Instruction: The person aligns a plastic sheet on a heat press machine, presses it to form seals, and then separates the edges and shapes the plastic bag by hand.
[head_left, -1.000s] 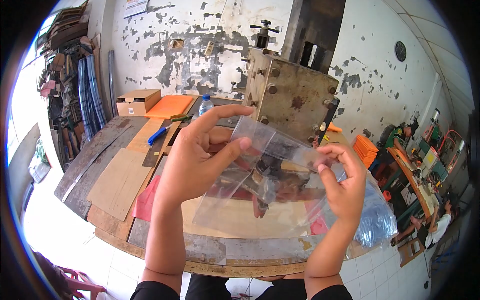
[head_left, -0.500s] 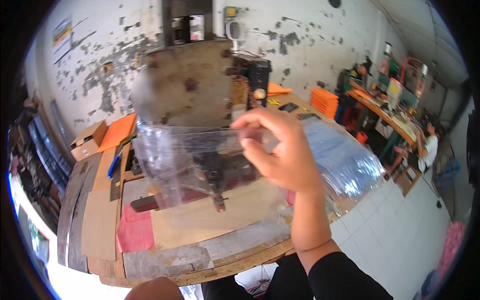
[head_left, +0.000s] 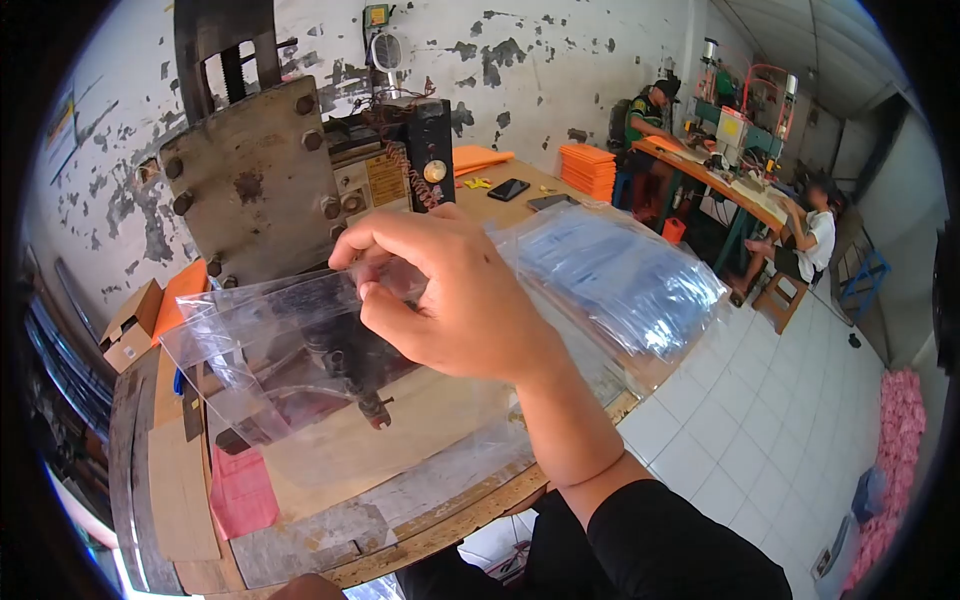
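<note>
My right hand (head_left: 440, 290) is raised over the front of the table, thumb and fingers pinched on the upper edge of a clear plastic sheet (head_left: 225, 375). The sheet hangs down and to the left, and the machine's dark lower parts show through it. Behind the sheet stands a heavy press-like machine with a bolted metal plate (head_left: 250, 165). Right of my hand lies a stack of clear, bluish plastic sheets (head_left: 610, 265). My left hand is not in view.
Tan board (head_left: 440, 420) and a pink cloth-like piece (head_left: 243, 490) lie on the worn table. A phone (head_left: 509, 189), stacked orange pieces (head_left: 587, 172) and a cardboard box (head_left: 131, 325) are farther back. Two people sit at another bench (head_left: 715, 185) to the right.
The view has turned rightward, so the machine and table sit farther left. My right hand keeps its pinch on the plastic sheet; more of the sheet stack shows.
</note>
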